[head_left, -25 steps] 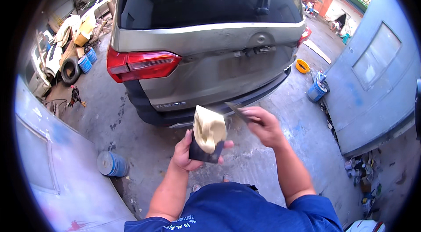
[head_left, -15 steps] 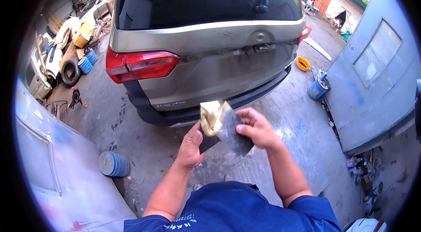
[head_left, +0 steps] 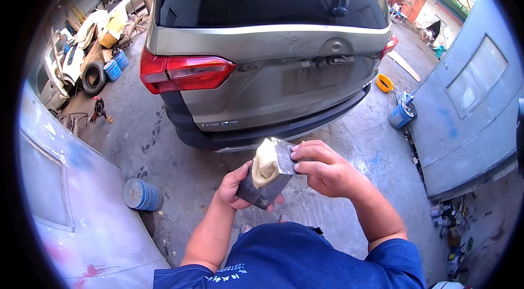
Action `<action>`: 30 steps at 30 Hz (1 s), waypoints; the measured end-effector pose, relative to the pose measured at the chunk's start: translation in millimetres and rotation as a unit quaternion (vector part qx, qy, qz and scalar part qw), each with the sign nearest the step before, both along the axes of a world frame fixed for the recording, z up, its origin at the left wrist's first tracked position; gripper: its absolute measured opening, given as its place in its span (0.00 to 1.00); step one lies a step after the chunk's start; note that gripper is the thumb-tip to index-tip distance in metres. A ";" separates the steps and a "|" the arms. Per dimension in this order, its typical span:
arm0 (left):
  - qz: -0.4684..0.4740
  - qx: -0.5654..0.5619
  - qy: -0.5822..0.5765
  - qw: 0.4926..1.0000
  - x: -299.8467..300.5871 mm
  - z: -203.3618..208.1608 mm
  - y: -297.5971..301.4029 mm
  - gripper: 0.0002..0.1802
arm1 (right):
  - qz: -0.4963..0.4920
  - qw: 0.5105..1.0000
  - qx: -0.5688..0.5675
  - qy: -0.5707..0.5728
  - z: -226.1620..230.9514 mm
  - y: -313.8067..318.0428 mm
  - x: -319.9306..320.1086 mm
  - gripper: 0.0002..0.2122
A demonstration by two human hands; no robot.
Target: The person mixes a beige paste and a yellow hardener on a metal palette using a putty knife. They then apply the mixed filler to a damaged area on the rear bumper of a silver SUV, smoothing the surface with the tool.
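My left hand (head_left: 233, 186) is closed around a dark flat putty board (head_left: 261, 195), its fingers running underneath. A thick cream-coloured lump of putty (head_left: 266, 164) lies on the board. Between the fingers and thumb of my right hand (head_left: 333, 170) is a grey, flat putty spreader (head_left: 285, 157), its blade against the right side of the lump. Both hands are in front of my body, short of the rear bumper (head_left: 262, 135) of a grey-brown car. Its tailgate (head_left: 273, 95) has dull, scuffed patches and a bare plate recess.
Grey panelled doors stand at left (head_left: 71, 180) and right (head_left: 464, 103). A blue bucket (head_left: 143, 195) is by the left door, another (head_left: 401, 115) by the right, near an orange basin (head_left: 385, 82). A rooster (head_left: 100, 110), a tyre (head_left: 94, 77) and scrap parts are at far left.
The spreader has turned from hanging across the board's right side to standing up against the putty. The board's face now shows more, and the car appears slightly farther right.
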State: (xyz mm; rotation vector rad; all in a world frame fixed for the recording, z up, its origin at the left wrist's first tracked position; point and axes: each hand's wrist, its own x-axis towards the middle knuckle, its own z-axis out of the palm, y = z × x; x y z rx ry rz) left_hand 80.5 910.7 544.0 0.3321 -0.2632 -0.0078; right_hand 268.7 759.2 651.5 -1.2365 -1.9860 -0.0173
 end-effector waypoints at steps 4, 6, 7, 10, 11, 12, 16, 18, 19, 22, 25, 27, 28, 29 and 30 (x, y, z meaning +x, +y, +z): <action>-0.001 0.012 0.012 1.000 0.4 0.9 0.8 0.36 | -0.072 0.996 -0.016 -0.045 -14.2 2.6 15.3 0.19; 0.066 0.038 0.008 0.997 2.3 8.6 -0.5 0.36 | -0.128 0.988 -0.047 0.067 -28.9 -3.7 25.1 0.16; 0.097 0.050 0.002 0.994 5.7 12.4 0.9 0.37 | -0.159 0.959 -0.077 0.223 -42.8 -13.6 29.1 0.16; 0.114 0.000 0.028 0.993 3.8 19.6 2.8 0.37 | -0.088 0.785 -0.077 0.608 -45.3 -16.9 28.5 0.18; 0.070 -0.042 0.010 0.997 2.8 15.1 2.9 0.37 | -0.018 0.751 -0.126 0.647 -46.3 -16.4 28.1 0.18; 0.034 -0.051 -0.004 0.998 2.5 9.8 1.1 0.37 | 0.041 0.725 -0.169 0.667 -48.3 -14.9 29.2 0.18; -0.066 -0.084 -0.039 0.994 8.2 -11.1 -10.4 0.37 | 0.229 0.632 -0.324 0.666 -41.2 12.8 -0.2 0.20; -0.082 -0.088 -0.073 0.990 9.6 -14.6 -11.7 0.37 | 0.241 0.618 -0.337 0.668 -55.5 14.2 -2.4 0.20; -0.074 -0.080 -0.053 0.993 6.6 -11.3 -10.7 0.36 | 0.219 0.614 -0.344 0.676 -58.9 8.2 -0.3 0.19; -0.078 -0.077 -0.014 0.994 -2.5 -12.0 -5.1 0.36 | 0.188 0.599 -0.354 0.693 -60.1 -9.4 -1.8 0.19; -0.107 -0.042 -0.039 0.993 3.2 -16.2 -6.7 0.35 | 0.188 0.630 -0.367 0.658 -50.0 -4.0 -1.9 0.19; -0.120 -0.022 -0.055 0.991 7.7 -9.0 -8.3 0.35 | 0.135 0.668 -0.394 0.617 -64.4 10.6 18.9 0.17; -0.103 -0.012 -0.032 0.994 7.6 -8.0 -8.1 0.35 | 0.052 0.690 -0.380 0.614 -63.5 15.1 28.2 0.18; -0.087 -0.002 -0.010 0.996 7.0 -6.7 -8.0 0.34 | -0.009 0.713 -0.336 0.615 -62.5 13.2 32.8 0.18; -0.070 0.009 0.012 0.997 6.2 -5.6 -8.1 0.34 | -0.069 0.732 -0.289 0.613 -60.4 10.3 36.1 0.19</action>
